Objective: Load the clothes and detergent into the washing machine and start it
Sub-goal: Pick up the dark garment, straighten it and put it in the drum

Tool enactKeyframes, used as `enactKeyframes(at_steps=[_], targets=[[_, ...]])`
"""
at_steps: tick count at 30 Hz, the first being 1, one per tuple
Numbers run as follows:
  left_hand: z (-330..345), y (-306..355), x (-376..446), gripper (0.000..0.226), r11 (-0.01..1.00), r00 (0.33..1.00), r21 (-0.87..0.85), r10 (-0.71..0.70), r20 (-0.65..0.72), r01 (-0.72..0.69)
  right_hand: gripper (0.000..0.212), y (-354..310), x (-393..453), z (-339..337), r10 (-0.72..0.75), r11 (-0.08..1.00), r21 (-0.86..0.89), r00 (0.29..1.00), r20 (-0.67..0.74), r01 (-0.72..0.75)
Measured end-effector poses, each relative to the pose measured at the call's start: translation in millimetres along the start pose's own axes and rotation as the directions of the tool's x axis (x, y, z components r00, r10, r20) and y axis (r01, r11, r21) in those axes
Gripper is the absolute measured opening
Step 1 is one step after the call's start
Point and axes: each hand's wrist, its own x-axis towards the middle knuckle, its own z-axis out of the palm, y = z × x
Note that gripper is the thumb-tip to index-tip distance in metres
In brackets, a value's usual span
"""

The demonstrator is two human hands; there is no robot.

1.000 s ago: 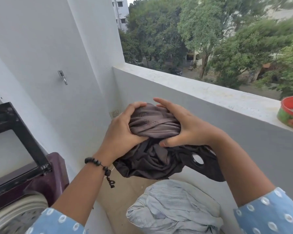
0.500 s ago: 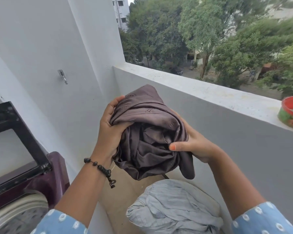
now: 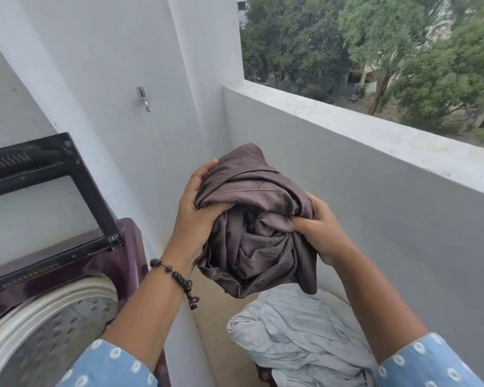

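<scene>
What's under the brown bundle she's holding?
A pale striped garment lies heaped below the brown bundle, apart from it. Whatever holds that heap is covered.

White wall [image 3: 101, 65] with metal hook [image 3: 143, 98] fixed to it. Grey parapet [image 3: 347, 135] with pale flat top, meeting the wall at a corner. Beyond it: green trees [image 3: 403, 46], part of a building [image 3: 358, 76]. Tan floor [image 3: 221, 317] below.
</scene>
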Motion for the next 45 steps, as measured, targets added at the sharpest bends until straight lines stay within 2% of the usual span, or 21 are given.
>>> enactKeyframes(at_steps=[10,19,25,31,37,41,45], targets=[[-108.3,10.2,-11.7,0.063,0.998,0.994,0.057,0.007,-0.108,-0.001,0.042,16.4,31.1,105.1,0.021,0.998,-0.057,0.995,0.096,-0.016],[-261.6,17.5,-40.3,0.063,0.995,0.961,0.070,-0.049,-0.272,0.071,0.044,61.2,56.4,258.7,0.106,0.994,-0.065,0.964,0.246,-0.092],[-363.9,0.7,-74.4,0.067,0.982,0.905,0.083,-0.121,-0.407,0.168,0.044,112.1,58.8,357.1,0.222,0.975,-0.103,0.909,0.352,-0.198],[-441.5,-33.7,-112.7,0.067,0.942,0.827,0.038,-0.273,-0.491,0.333,0.043,178.1,56.4,427.7,0.358,0.932,-0.217,0.833,0.422,-0.290],[-494.3,-93.4,-145.4,0.072,0.801,0.722,0.053,-0.507,-0.471,0.597,0.054,242.2,55.5,457.3,0.456,0.855,-0.465,0.765,0.455,-0.232],[-515.1,-128.2,-164.8,0.072,0.664,0.628,0.068,-0.662,-0.410,0.745,0.054,275.8,49.8,465.4,0.544,0.734,-0.657,0.728,0.418,-0.171],[-530.9,-152.7,-174.4,0.071,0.532,0.532,0.100,-0.778,-0.334,0.841,0.052,299.7,45.5,471.8,0.672,0.594,-0.788,0.641,0.372,-0.165]])
